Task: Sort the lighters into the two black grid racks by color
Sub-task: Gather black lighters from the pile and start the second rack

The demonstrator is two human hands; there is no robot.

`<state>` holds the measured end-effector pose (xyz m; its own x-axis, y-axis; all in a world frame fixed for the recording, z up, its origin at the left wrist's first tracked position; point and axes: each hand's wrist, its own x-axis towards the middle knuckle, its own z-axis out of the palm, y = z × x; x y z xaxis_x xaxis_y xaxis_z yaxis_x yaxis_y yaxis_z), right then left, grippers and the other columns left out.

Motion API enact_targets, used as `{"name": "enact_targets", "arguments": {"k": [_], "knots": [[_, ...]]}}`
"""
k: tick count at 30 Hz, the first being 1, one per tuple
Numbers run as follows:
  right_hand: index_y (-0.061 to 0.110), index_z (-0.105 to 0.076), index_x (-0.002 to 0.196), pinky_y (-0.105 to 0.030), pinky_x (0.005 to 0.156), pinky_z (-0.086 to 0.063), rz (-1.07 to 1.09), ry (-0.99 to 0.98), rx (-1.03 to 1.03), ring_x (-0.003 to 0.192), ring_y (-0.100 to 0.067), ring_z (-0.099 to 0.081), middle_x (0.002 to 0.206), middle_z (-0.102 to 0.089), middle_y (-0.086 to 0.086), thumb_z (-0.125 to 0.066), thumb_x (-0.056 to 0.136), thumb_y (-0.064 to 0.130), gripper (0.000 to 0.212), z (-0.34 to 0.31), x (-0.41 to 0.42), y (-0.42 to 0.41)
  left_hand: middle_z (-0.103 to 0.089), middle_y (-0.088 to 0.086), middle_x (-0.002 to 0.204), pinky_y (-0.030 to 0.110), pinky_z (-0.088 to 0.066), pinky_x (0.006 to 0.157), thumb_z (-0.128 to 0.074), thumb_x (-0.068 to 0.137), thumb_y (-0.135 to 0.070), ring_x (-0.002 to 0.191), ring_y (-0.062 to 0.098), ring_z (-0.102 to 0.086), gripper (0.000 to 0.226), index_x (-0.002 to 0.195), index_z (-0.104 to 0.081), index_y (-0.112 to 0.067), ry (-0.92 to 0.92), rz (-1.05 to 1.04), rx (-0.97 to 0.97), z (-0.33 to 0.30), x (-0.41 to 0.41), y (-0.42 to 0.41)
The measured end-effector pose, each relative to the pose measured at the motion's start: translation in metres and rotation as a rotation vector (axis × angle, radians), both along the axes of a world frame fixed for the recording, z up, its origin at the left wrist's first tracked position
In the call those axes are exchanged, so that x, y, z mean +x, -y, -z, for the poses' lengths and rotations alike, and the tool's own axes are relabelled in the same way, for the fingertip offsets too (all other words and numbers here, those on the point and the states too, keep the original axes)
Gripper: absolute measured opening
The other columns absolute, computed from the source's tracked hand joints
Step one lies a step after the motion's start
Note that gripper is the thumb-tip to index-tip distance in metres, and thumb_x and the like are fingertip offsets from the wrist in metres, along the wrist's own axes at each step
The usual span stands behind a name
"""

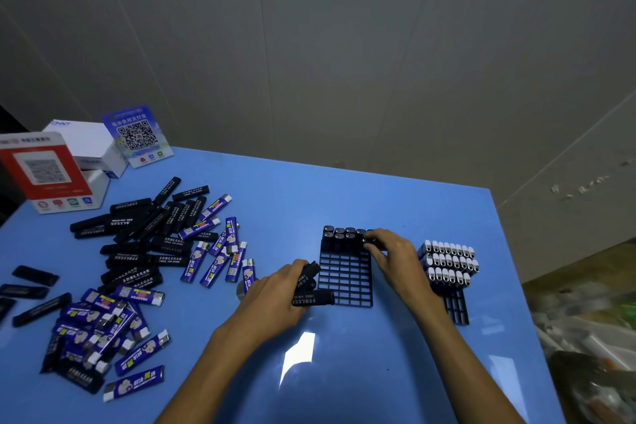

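While the right hand [395, 260] pinched a black lighter [367, 240] into the near rack [346, 280], the left hand [275, 296] gripped spare black lighters [311, 289]; light, rigid, probably slick, best held mid-body.

We have one head-worn wide-angle view, looking forward and down across the blue table [344, 189] from close above its near edge. The grey wall [344, 45] fills the upper half; edges bow outward.
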<state>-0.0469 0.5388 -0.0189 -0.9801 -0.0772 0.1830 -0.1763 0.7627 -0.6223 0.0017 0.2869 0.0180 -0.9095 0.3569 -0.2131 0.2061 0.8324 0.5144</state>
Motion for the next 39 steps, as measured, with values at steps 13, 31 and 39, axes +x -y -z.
{"name": "enact_targets", "arguments": {"k": [13,31,39], "knots": [[0.013,-0.068,0.099,-0.025,0.077,-0.055,0.040,0.045,-0.050,0.080,-0.008,-0.065,0.091,-0.071,0.004,-0.066,0.090,0.016,0.009,0.002,0.001,0.006,-0.058,-0.006,0.118,0.033,-0.046,0.076,-0.052,0.090,-0.031,0.099,0.021,-0.061,0.043,0.130,-0.037,-0.032,-0.003,-0.005,0.010,0.003,-0.001,0.001],[0.024,-0.063,0.111,-0.026,0.098,-0.039,-0.028,0.071,0.084,0.107,-0.010,-0.051,0.111,-0.061,0.010,-0.065,0.089,0.029,0.022,-0.030,0.045,0.011,-0.057,-0.003,0.118,0.031,-0.041,0.069,-0.052,0.091,-0.032,0.097,0.025,-0.062,0.041,0.129,-0.037,-0.029,-0.065,-0.014,-0.072,-0.003,0.001,-0.010],[0.024,-0.068,0.091,-0.018,0.073,-0.051,-0.107,0.239,-0.374,0.077,-0.007,-0.064,0.081,-0.068,0.010,-0.066,0.089,0.024,0.002,-0.056,0.077,0.036,-0.059,0.001,0.114,0.037,-0.048,0.074,-0.052,0.088,-0.031,0.095,0.030,-0.062,0.040,0.126,-0.038,-0.027,-0.065,-0.024,-0.093,0.002,0.006,-0.018]]}}
